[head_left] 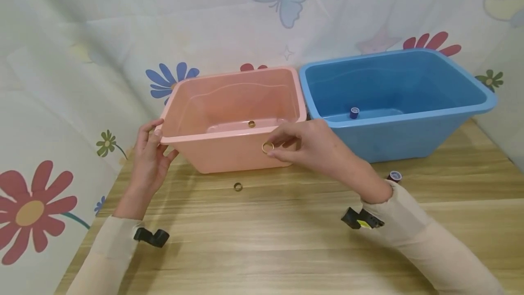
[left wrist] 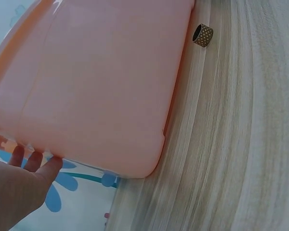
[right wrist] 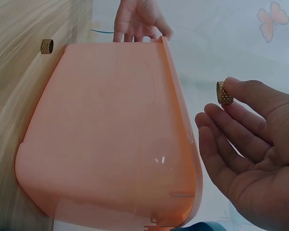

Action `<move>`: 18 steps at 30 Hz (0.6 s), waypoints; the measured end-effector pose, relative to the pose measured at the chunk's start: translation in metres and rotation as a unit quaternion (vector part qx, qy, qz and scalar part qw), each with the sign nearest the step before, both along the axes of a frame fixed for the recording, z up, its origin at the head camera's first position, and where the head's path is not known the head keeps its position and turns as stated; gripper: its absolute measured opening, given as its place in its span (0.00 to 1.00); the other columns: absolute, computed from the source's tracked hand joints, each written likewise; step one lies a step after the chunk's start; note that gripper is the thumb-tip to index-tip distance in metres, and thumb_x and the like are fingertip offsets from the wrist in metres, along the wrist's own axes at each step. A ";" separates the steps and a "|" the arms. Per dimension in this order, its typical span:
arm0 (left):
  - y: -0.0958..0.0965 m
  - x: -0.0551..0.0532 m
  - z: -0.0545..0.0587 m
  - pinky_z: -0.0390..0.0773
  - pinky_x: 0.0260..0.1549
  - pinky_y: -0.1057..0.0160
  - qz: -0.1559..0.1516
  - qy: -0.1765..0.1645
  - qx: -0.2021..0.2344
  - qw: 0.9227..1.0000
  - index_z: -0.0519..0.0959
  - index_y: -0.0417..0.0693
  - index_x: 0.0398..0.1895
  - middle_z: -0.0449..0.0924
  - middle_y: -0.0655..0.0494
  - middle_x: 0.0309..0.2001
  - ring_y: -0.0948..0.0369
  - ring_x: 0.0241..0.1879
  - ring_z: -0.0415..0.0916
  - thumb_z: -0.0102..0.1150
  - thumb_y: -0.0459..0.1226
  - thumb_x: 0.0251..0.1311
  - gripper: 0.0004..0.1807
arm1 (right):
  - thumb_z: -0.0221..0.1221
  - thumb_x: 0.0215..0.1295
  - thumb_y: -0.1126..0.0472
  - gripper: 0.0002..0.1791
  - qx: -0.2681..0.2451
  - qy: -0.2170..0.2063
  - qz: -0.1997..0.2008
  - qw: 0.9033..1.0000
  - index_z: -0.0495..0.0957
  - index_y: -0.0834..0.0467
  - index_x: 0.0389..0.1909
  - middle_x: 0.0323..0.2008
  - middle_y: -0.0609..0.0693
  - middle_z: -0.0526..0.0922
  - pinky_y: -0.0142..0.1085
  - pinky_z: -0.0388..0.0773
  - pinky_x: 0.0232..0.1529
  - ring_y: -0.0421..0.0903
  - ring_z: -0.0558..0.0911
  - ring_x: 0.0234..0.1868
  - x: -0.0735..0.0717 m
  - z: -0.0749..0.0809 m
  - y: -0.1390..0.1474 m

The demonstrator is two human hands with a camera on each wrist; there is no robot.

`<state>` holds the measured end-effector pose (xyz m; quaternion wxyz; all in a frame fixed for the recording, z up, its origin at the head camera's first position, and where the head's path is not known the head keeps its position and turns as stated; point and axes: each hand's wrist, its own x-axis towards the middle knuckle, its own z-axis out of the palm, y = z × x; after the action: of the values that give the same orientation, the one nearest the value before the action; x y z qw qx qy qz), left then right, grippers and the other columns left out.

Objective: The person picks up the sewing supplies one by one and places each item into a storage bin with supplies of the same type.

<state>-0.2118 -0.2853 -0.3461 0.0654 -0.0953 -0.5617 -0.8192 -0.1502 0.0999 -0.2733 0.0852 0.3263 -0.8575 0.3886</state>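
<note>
Between thumb and index finger, my right hand (head_left: 304, 144) pinches a brass-coloured ring-shaped bushing (right wrist: 225, 93) with a dotted outer face. The bushing is held in front of the pink tub (head_left: 241, 151), near its front rim. My left hand (head_left: 149, 160) grips that tub by the rim at its front left corner. In the left wrist view, its fingers (left wrist: 50, 168) reach under the rim. A similar bushing (head_left: 251, 124) lies inside the pink tub. Another bushing (head_left: 238, 187) stands on the table before it, also showing dots in the left wrist view.
A blue tub (head_left: 385, 135) stands right beside the pink one. Inside it is a small dark cylinder (head_left: 354, 113) with a pale ring-shaped end. A similar cylinder (head_left: 395, 176) sits on the wooden table (head_left: 262, 249), close to my right sleeve. Behind hangs a patterned cloth (head_left: 229, 22).
</note>
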 end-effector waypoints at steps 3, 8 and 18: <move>0.000 0.001 0.000 0.83 0.46 0.61 0.002 0.002 0.000 1.000 0.66 0.52 0.65 0.67 0.48 0.65 0.56 0.57 0.72 0.49 0.37 0.77 0.16 | 0.73 0.60 0.58 0.10 -0.006 0.003 0.006 1.000 0.88 0.53 0.42 0.37 0.43 0.90 0.33 0.82 0.33 0.36 0.85 0.31 -0.004 0.002 0.001; 0.000 0.001 0.000 0.83 0.45 0.61 0.007 0.006 0.000 1.000 0.67 0.52 0.65 0.67 0.48 0.64 0.57 0.56 0.73 0.49 0.37 0.77 0.16 | 0.73 0.60 0.58 0.11 -0.017 -0.004 0.013 1.000 0.88 0.53 0.44 0.37 0.43 0.89 0.33 0.83 0.34 0.37 0.85 0.32 -0.009 0.006 0.001; 0.002 0.001 -0.001 0.83 0.46 0.61 0.010 -0.003 -0.007 1.000 0.66 0.53 0.65 0.66 0.48 0.65 0.56 0.57 0.72 0.48 0.38 0.78 0.16 | 0.74 0.59 0.58 0.13 -0.026 0.020 0.030 0.999 0.88 0.53 0.46 0.38 0.43 0.90 0.35 0.84 0.40 0.36 0.86 0.37 -0.021 0.012 -0.003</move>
<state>-0.2103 -0.2832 -0.3468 0.0709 -0.0879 -0.5686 -0.8149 -0.1708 0.0972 -0.2608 0.0990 0.3574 -0.8352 0.4061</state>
